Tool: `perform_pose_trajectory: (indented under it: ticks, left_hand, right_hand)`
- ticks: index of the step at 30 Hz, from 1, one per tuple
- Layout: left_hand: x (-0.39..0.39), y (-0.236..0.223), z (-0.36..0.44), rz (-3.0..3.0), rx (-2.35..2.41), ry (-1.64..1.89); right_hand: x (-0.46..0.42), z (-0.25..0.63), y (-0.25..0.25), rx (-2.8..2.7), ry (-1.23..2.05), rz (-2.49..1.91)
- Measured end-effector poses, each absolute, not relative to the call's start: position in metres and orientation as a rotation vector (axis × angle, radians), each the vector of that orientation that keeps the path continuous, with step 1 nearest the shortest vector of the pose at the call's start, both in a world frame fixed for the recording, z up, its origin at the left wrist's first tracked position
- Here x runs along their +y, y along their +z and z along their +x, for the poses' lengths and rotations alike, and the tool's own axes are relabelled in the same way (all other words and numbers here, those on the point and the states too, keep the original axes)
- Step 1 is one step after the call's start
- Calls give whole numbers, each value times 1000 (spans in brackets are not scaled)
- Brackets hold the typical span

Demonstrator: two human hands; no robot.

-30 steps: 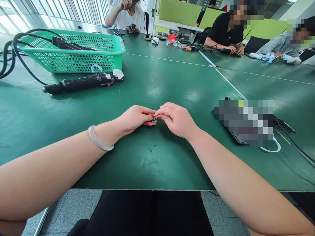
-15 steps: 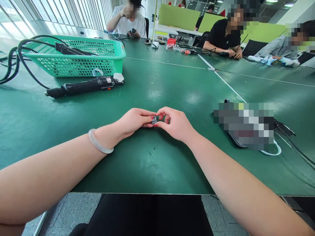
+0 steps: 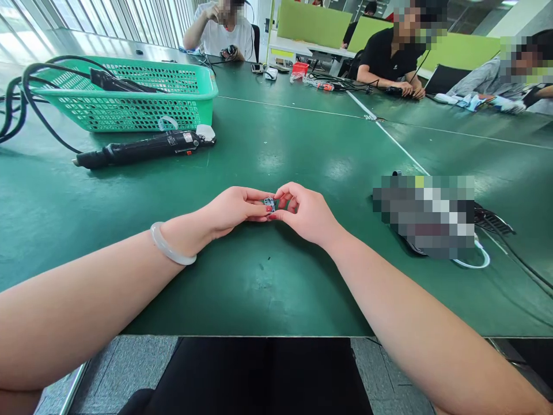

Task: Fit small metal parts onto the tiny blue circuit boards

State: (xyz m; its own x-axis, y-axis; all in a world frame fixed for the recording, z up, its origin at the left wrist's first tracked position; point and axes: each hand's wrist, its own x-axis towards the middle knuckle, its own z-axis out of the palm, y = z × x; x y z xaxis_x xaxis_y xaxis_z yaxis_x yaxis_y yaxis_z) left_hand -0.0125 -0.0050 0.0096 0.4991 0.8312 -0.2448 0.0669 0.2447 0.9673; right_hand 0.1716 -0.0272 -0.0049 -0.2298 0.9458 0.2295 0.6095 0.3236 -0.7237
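Both my hands meet at the middle of the green table (image 3: 268, 155). My left hand (image 3: 231, 210) and my right hand (image 3: 305, 213) pinch a tiny dark part (image 3: 270, 203) between their fingertips, just above the tabletop. The part is small, with bits of blue and metal showing; most of it is hidden by the fingers. A pale bangle (image 3: 170, 248) sits on my left wrist.
A black electric screwdriver (image 3: 142, 147) lies to the far left, its cable looping past a green mesh basket (image 3: 129, 95). A blurred-out object (image 3: 425, 213) with a white cable lies to the right. Three people sit at the far side with small items and cables.
My right fingers have curled in and shifted their pinch on the small part, which now sits a little higher between the fingertips. Both hands stay in place.
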Motion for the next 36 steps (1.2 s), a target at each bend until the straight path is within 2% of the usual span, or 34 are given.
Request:
perform_pose_trajectory:
  ticks: [17,26,36]
  left_hand:
    - [-5,11,-10,1274,980,640]
    - [-7,17,-7,1136,1102,691]
    - [-8,14,-8,1135,1055,694]
  right_hand:
    - [-26,172,-4,-1894,756,-1329]
    - [-7,196,-12,-1728,419,-1633]
    - [7,181,-23,-2057,126,-1668]
